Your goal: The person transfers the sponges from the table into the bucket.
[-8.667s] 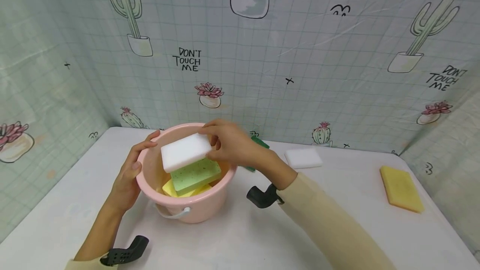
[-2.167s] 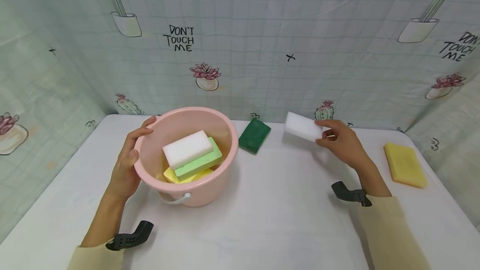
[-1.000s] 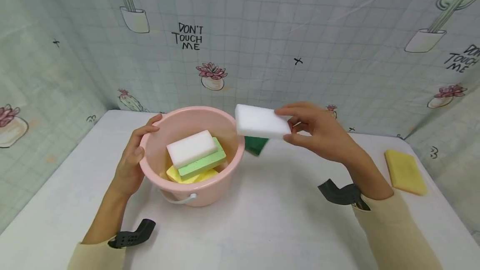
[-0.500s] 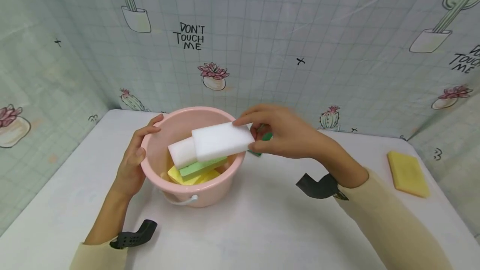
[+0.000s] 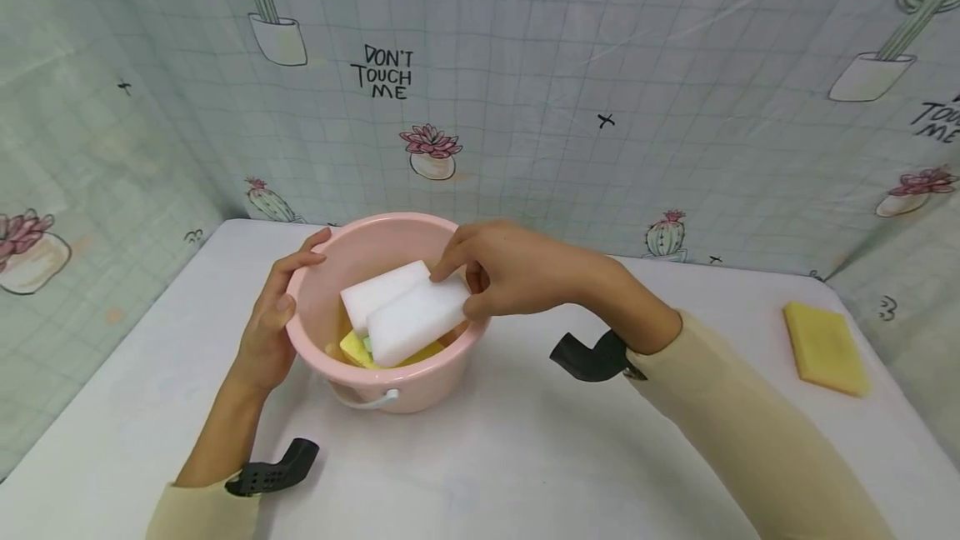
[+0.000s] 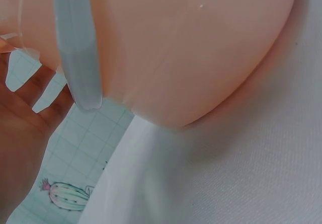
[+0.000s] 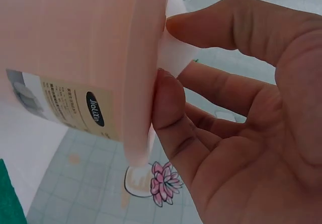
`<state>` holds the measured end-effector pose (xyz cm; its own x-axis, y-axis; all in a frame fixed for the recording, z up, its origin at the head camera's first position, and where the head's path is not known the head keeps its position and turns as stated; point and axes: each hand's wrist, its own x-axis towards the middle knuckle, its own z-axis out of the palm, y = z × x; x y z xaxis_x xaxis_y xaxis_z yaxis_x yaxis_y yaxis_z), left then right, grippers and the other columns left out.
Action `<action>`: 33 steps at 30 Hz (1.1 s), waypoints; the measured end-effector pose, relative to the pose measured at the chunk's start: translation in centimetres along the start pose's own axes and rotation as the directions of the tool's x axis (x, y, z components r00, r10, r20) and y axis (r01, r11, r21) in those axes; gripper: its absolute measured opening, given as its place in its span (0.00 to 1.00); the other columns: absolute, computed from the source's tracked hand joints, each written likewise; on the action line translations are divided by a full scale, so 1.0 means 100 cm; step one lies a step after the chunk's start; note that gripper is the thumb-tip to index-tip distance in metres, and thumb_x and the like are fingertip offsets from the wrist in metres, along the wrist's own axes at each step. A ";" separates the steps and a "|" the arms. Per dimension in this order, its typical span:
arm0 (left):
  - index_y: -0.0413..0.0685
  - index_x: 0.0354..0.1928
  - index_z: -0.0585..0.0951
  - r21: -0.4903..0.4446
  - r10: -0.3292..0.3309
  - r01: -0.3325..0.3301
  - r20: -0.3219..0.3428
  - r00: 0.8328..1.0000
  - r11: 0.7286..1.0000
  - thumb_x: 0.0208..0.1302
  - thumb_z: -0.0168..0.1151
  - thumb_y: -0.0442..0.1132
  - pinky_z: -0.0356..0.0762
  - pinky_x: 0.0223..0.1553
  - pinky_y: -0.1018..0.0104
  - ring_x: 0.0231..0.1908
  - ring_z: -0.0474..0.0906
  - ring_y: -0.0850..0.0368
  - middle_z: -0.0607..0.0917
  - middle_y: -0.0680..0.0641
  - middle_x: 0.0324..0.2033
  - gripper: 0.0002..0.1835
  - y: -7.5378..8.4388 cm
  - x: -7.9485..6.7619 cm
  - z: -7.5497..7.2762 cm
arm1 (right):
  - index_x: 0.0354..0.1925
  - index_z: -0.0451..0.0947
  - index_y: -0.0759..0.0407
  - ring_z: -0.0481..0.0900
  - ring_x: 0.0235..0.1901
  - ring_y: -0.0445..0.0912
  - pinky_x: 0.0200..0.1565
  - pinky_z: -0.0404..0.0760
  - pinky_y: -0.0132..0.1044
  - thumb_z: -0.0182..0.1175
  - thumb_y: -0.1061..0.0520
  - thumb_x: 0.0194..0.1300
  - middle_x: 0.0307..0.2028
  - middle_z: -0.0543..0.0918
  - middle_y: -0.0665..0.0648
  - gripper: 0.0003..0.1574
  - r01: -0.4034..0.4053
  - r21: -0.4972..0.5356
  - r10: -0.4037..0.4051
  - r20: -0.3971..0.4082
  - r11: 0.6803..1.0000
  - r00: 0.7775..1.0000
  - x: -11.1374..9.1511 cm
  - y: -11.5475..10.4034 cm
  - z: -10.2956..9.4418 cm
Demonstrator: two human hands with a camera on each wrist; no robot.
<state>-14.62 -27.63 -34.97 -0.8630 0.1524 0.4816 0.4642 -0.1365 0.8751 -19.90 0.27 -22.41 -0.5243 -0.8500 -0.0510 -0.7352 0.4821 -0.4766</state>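
Note:
A pink bucket (image 5: 435, 386) stands left of centre on the white table, its pale handle (image 5: 367, 401) hanging at the front. My left hand (image 5: 268, 327) grips its left rim, fingers over the edge. My right hand (image 5: 517, 269) reaches over the right rim and pinches a white sponge (image 5: 414, 323) between thumb and fingers, tilted inside the bucket mouth. Beneath and behind it lies another white sponge (image 5: 375, 294). Lower down show a yellow sponge (image 5: 354, 350) and a sliver of a light green sponge (image 5: 367, 344), mostly covered.
A yellow sponge (image 5: 825, 348) lies at the table's right side. The dark green scouring pad (image 7: 9, 199) shows at the right wrist view's left edge; in the head view my right hand hides it. A cactus-print curtain (image 5: 540, 107) closes off the back and sides.
Earlier my right hand released one white sponge in the bucket, then took another from the back of the table. It has since carried that one left and down into the bucket's mouth.

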 end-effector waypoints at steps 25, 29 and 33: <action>0.43 0.55 0.65 -0.027 0.025 -0.025 0.013 1.000 0.999 0.62 0.47 0.48 0.58 0.58 0.67 0.64 0.45 0.46 0.50 0.43 0.66 0.23 -0.001 -0.002 0.001 | 0.52 0.74 0.56 0.74 0.27 0.38 0.29 0.75 0.28 0.65 0.50 0.51 0.30 0.77 0.49 0.29 -0.087 -0.020 0.089 0.208 0.996 0.974 0.025 -0.010 0.010; 0.42 0.55 0.65 -0.020 0.027 -0.026 0.015 1.000 0.999 0.62 0.46 0.48 0.58 0.58 0.67 0.64 0.45 0.46 0.50 0.43 0.66 0.23 0.000 -0.001 0.001 | 0.53 0.73 0.56 0.74 0.23 0.40 0.27 0.74 0.30 0.63 0.52 0.53 0.22 0.76 0.51 0.28 -0.090 0.004 0.087 0.188 0.996 0.978 0.021 -0.009 0.007; 0.42 0.55 0.65 -0.016 0.020 -0.020 0.014 1.000 1.000 0.62 0.47 0.48 0.59 0.58 0.68 0.64 0.45 0.46 0.50 0.43 0.66 0.23 0.001 0.000 0.001 | 0.53 0.73 0.52 0.74 0.27 0.39 0.29 0.75 0.29 0.64 0.54 0.52 0.27 0.76 0.48 0.28 -0.057 0.041 0.054 0.073 0.998 0.996 0.010 -0.007 0.003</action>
<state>-14.55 -27.52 -34.88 -0.8505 0.1634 0.5000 0.4784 -0.1548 0.8644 -19.82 -0.98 -22.39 -0.5305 -0.8358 -0.1411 -0.6857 0.5210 -0.5082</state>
